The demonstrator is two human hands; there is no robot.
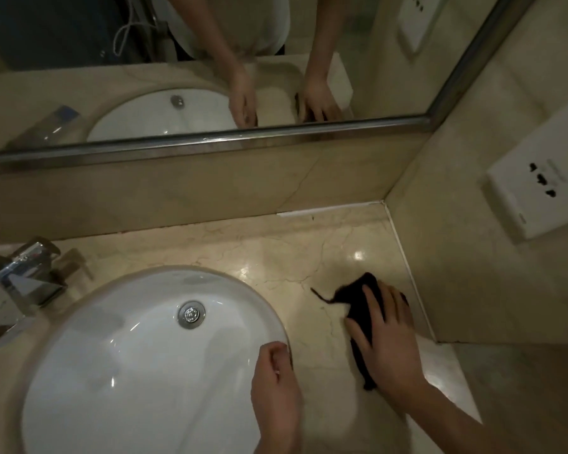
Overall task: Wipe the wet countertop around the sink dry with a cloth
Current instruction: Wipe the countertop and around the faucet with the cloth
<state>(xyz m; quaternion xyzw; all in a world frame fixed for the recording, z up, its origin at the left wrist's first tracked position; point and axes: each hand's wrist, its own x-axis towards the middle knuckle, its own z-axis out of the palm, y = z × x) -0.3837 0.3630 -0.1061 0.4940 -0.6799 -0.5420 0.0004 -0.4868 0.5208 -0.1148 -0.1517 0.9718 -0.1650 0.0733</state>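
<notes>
Two bare hands work at the lower right of the frame. The right hand (386, 335) lies palm-down with its fingers (373, 303) spread flat over a small dark, crumpled cloth (351, 291), pressing it against the glossy beige marble countertop (276, 257); it does not grasp the cloth. The cloth shows beyond the fingertips toward the upper left, between thumb and forefinger, and below the thumb side of the hand, with a thin tail trailing left. It sits right of the basin, near the beige side wall (473, 240).

The left hand (276, 388) rests on the right rim of the round white ceramic sink (112, 355), fingers curled loosely with nothing in them. The sink holds nothing but its chrome drain (191, 313) at the centre. A chrome faucet (20, 276) stands at the left edge. Across the upper frame a metal-framed mirror (210, 139) reflects both hands, and a white wall socket (538, 188) sits at the right.
</notes>
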